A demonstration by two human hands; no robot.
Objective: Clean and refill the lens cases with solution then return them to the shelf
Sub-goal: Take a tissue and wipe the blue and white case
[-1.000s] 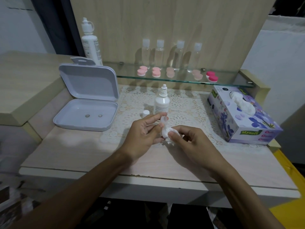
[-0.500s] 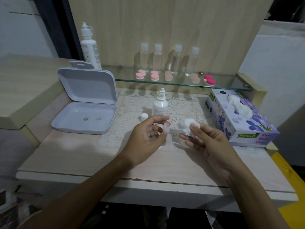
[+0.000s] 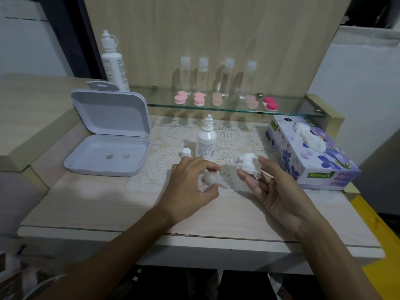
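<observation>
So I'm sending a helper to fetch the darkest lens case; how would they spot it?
Look at the glass shelf against the wooden back panel, where five lens cases sit in a row. Take the hot-pink lens case at the far right, above the tissue box; the other four are pale pink.

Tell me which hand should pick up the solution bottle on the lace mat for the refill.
Probably the right hand. The left hand grips the clear lens case, so it is taken. The right holds only a crumpled tissue, which it could drop first. The solution bottle stands uncapped just beyond both.
</observation>
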